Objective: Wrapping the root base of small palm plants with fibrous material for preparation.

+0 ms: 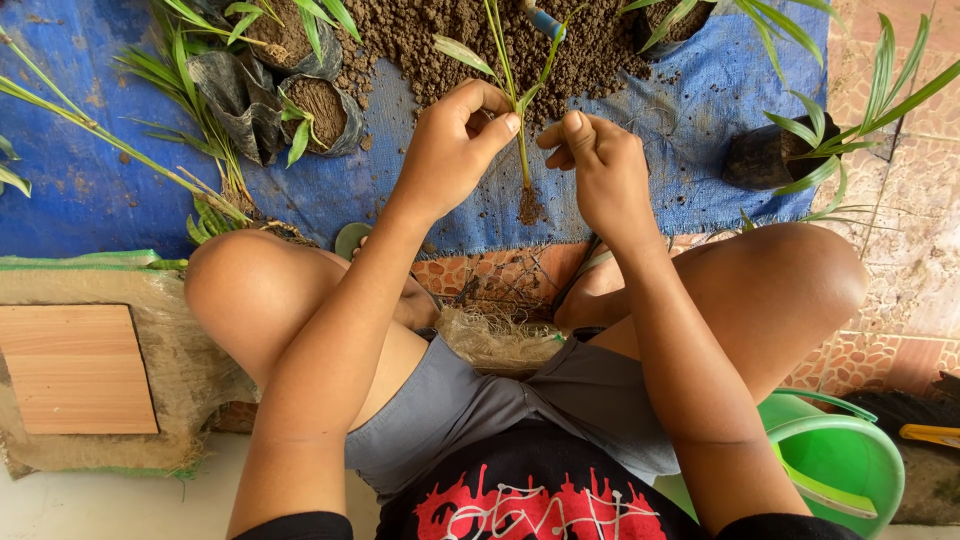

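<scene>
Head view: left hand pinches the stem of a small seedling, held upright over the blue tarp, soil clump at its roots. Right hand is curled narrow just beside the stem, thumb raised; contact unclear. Soil heap lies beyond, green bucket at the right knee.

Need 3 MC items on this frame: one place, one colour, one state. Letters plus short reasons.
1. Where is the green bucket?
A) by the person's right knee
B) on the blue tarp
C) on the wooden board

2. What colour is the tarp under the soil pile?
A) red
B) blue
C) white

3. How is the seedling held?
A) lying loose on the tarp
B) planted in a bag
C) upright between both hands, roots bare

Key: 1 A, it sits at lower right by that knee. 2 B, blue weave shows. 3 C, left hand and right hand pinch its stem, root clump hanging.
</scene>
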